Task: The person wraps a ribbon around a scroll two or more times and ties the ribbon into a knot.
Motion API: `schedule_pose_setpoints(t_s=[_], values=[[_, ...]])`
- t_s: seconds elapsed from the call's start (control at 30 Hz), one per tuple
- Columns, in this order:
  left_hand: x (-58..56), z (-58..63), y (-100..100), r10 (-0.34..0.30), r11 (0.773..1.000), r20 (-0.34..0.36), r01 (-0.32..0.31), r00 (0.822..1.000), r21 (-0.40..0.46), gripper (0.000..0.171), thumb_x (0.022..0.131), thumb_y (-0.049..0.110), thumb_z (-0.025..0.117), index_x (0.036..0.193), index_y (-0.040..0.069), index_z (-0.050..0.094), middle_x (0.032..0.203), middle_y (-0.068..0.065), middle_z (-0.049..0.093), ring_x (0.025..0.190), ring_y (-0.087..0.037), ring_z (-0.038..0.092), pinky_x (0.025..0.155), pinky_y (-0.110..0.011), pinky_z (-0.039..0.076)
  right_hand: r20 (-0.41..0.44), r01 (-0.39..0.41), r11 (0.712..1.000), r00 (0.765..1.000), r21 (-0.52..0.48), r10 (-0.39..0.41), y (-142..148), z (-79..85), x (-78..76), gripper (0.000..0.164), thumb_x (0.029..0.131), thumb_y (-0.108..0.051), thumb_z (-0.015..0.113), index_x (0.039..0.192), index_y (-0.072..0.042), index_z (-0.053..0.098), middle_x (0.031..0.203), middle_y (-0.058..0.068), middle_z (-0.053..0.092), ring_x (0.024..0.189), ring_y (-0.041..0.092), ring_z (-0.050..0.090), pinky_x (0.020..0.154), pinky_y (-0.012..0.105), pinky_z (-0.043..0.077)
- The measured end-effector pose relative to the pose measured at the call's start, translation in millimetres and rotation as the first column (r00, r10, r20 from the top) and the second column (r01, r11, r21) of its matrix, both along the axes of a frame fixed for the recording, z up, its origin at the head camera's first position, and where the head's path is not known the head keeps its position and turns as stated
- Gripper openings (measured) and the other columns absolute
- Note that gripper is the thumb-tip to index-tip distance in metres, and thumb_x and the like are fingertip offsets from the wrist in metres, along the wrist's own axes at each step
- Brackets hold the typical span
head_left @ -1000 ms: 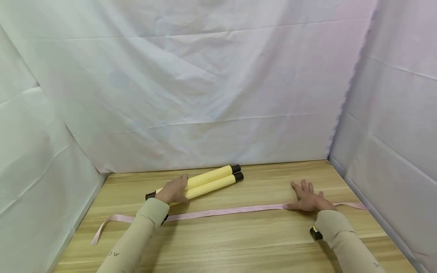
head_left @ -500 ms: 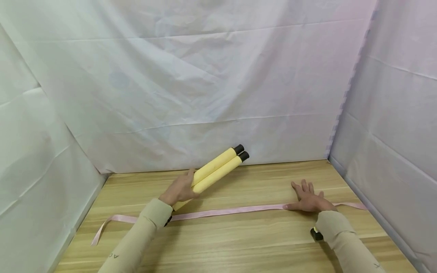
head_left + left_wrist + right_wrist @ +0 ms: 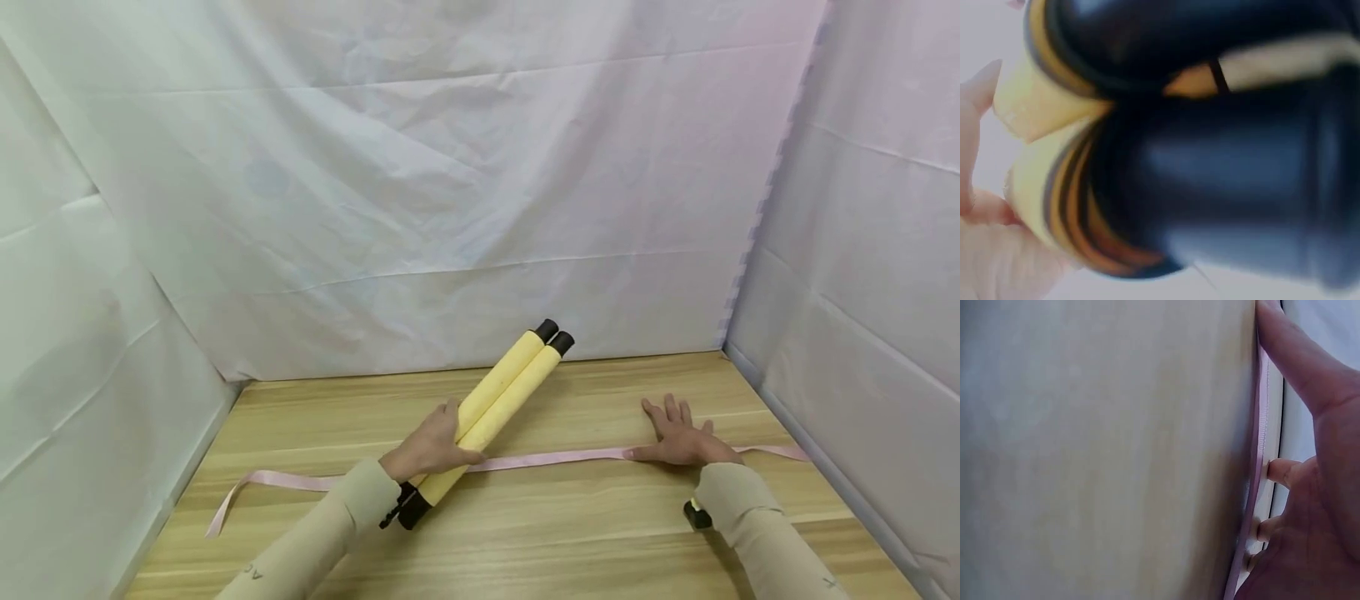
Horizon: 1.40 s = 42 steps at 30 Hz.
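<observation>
My left hand [image 3: 433, 442] grips two yellow sticks [image 3: 495, 400] side by side, with black end caps. They slant from lower left to upper right across the pink ribbon [image 3: 555, 457], their far ends raised towards the back cloth. In the left wrist view the near black caps [image 3: 1222, 181] loom large and blurred, with fingers [image 3: 979, 87] around the yellow part behind. Stretched across the wooden table, the ribbon lies under my right hand [image 3: 678, 439], whose fingers are spread with the thumb on it. The right wrist view shows the ribbon [image 3: 1252, 487] running beside those straight fingertips.
White cloth [image 3: 420, 183] hangs behind the wooden table [image 3: 570, 542] and along both sides. The ribbon's left end [image 3: 221, 512] curls towards the front; its right end reaches the table's right edge. A small black device [image 3: 697, 514] shows at the right cuff.
My left hand has lifted the two sticks from the table's back, bringing them right and nearer and turning them steeper, over the ribbon. The right hand has stayed on the ribbon.
</observation>
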<state>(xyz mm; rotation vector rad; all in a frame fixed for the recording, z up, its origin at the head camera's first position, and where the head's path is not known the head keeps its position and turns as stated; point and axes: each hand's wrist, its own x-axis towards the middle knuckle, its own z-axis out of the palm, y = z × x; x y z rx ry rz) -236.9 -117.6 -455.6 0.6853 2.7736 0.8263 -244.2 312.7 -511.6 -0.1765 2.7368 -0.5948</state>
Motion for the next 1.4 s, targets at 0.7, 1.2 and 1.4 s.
schedule_pose_setpoints(t_s=[0.7,1.2,1.4], values=[[31.7,-3.9,38,0.201,0.927,0.267,-0.271,0.943,0.259,0.099,0.071,0.054,0.071,0.14,0.005,0.02,0.086,-0.013,0.059,0.059,-0.017,0.061,0.05,-0.033,0.053,0.009,-0.01,0.998,1.0,0.055,0.01,2,-10.8,-8.7,0.123,0.066,-0.082,0.052,0.152,-0.007,0.006,0.15,0.038,-0.013,0.132,0.055,-0.017,0.087,0.083,-0.012],[59.0,-21.3,60,0.232,0.957,0.185,-0.259,0.955,0.132,0.087,0.082,0.048,0.061,0.153,0.028,0.015,0.098,-0.018,0.053,0.07,-0.021,0.049,0.049,-0.033,0.044,0.001,-0.002,0.996,1.0,0.092,0.001,4,-19.1,-12.3,0.127,0.062,-0.086,0.05,0.152,-0.006,0.006,0.15,0.037,-0.012,0.132,0.056,-0.015,0.087,0.084,-0.01],[61.6,-23.7,59,0.264,0.957,0.172,-0.279,0.949,0.073,0.086,0.082,0.051,0.059,0.153,0.025,0.017,0.117,-0.025,0.052,0.084,-0.028,0.053,0.056,-0.037,0.045,0.025,-0.006,0.995,1.0,0.1,0.003,-3,-6.8,-4.9,0.124,0.067,-0.081,0.052,0.151,-0.002,0.006,0.149,0.039,-0.011,0.131,0.057,-0.014,0.088,0.083,-0.009]])
